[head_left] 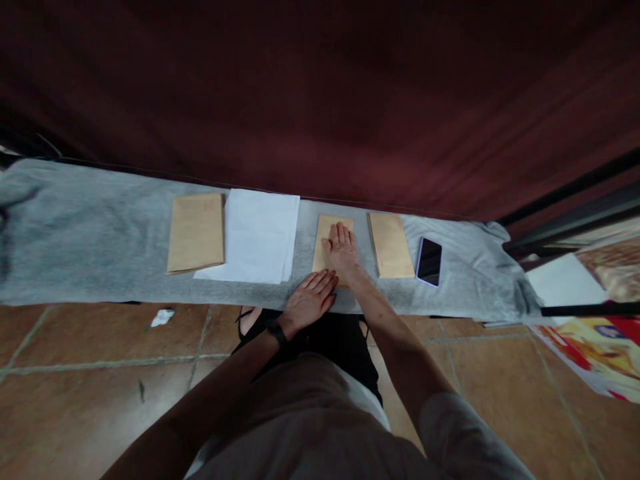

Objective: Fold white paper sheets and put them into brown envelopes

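Observation:
A brown paper envelope (324, 232) lies on the grey cloth in front of me, partly covered by both hands. My right hand (342, 248) rests flat on its middle, fingers stretched away from me and thumb apart. At the envelope's near left corner is my left hand (311, 296), palm down with its fingers extended, a dark band on the wrist. Just right of them lies a pile of brown envelopes (391, 245). White paper sheets (260, 237) are spread on the left, and a wider stack of brown envelopes (197, 232) overlaps their left edge.
A phone (429, 261) with a dark screen lies right of the envelopes. The narrow surface under the grey cloth (100, 233) backs onto a dark red curtain (320, 120). Dark bars (575, 213) stand at the right. A crumpled white scrap (163, 317) is on the tiled floor.

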### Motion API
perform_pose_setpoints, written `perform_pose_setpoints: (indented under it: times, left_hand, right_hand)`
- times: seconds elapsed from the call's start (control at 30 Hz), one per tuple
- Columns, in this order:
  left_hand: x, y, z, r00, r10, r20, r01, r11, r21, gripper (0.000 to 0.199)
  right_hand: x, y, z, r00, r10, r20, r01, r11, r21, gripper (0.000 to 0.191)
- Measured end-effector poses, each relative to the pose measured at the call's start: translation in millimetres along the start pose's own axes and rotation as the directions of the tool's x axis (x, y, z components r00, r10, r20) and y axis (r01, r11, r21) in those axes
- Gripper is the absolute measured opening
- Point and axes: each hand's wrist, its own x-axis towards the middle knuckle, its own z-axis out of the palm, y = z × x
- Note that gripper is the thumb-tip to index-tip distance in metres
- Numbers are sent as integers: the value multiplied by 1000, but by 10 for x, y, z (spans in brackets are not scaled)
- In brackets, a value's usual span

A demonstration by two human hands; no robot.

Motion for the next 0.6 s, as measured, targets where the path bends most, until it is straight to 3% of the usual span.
perform_pose_setpoints:
  times: [0.4, 0.6]
  left_hand:
    - [6, 14, -22, 1000, -16, -10, 16, 1000, -2, 47]
    - [3, 9, -8, 1000, -9, -21, 9, 1000, 6, 43]
  right_hand:
    - [-133, -123, 12, 972, -216, 88, 217, 976, 2, 54]
    - [-266, -162, -44, 956, -250, 151, 247, 968, 36, 53]
